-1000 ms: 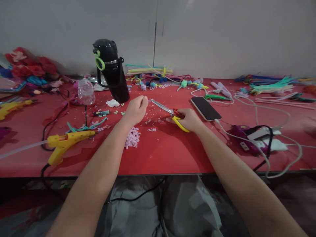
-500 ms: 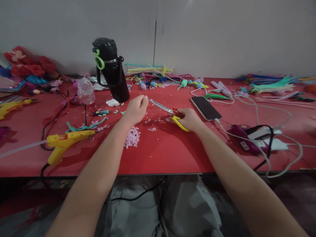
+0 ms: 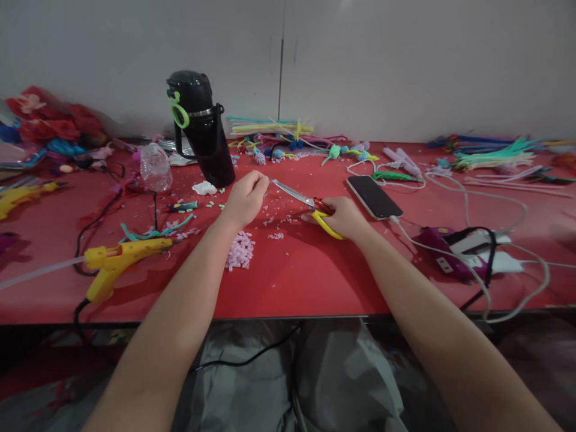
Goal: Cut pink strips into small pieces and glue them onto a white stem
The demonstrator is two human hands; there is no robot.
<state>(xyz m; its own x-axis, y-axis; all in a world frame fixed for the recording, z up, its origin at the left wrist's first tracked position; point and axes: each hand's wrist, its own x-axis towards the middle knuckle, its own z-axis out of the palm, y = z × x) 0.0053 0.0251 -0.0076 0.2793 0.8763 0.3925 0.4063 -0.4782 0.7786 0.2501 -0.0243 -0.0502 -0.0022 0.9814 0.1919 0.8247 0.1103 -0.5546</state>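
Note:
In my right hand is a pair of scissors with yellow and red handles, its blades pointing left and looking closed or nearly so. The blade tips reach the fingertips of my left hand, which is closed in a pinch above the table. Whatever those fingers hold is too small or hidden to make out. Below my left wrist lies a pile of short lilac pieces, partly covered by the forearm. Small lilac scraps are scattered between the hands.
A black bottle stands behind my left hand. To the left lies a yellow glue gun with its cord. A phone on a charging cable and a purple power strip are on the right. Pipe cleaners lie along the back.
My left hand has tilted slightly, with its thumb lower and its fingertips a little further left. The scissors' tips remain beside it. The whole view has shifted marginally.

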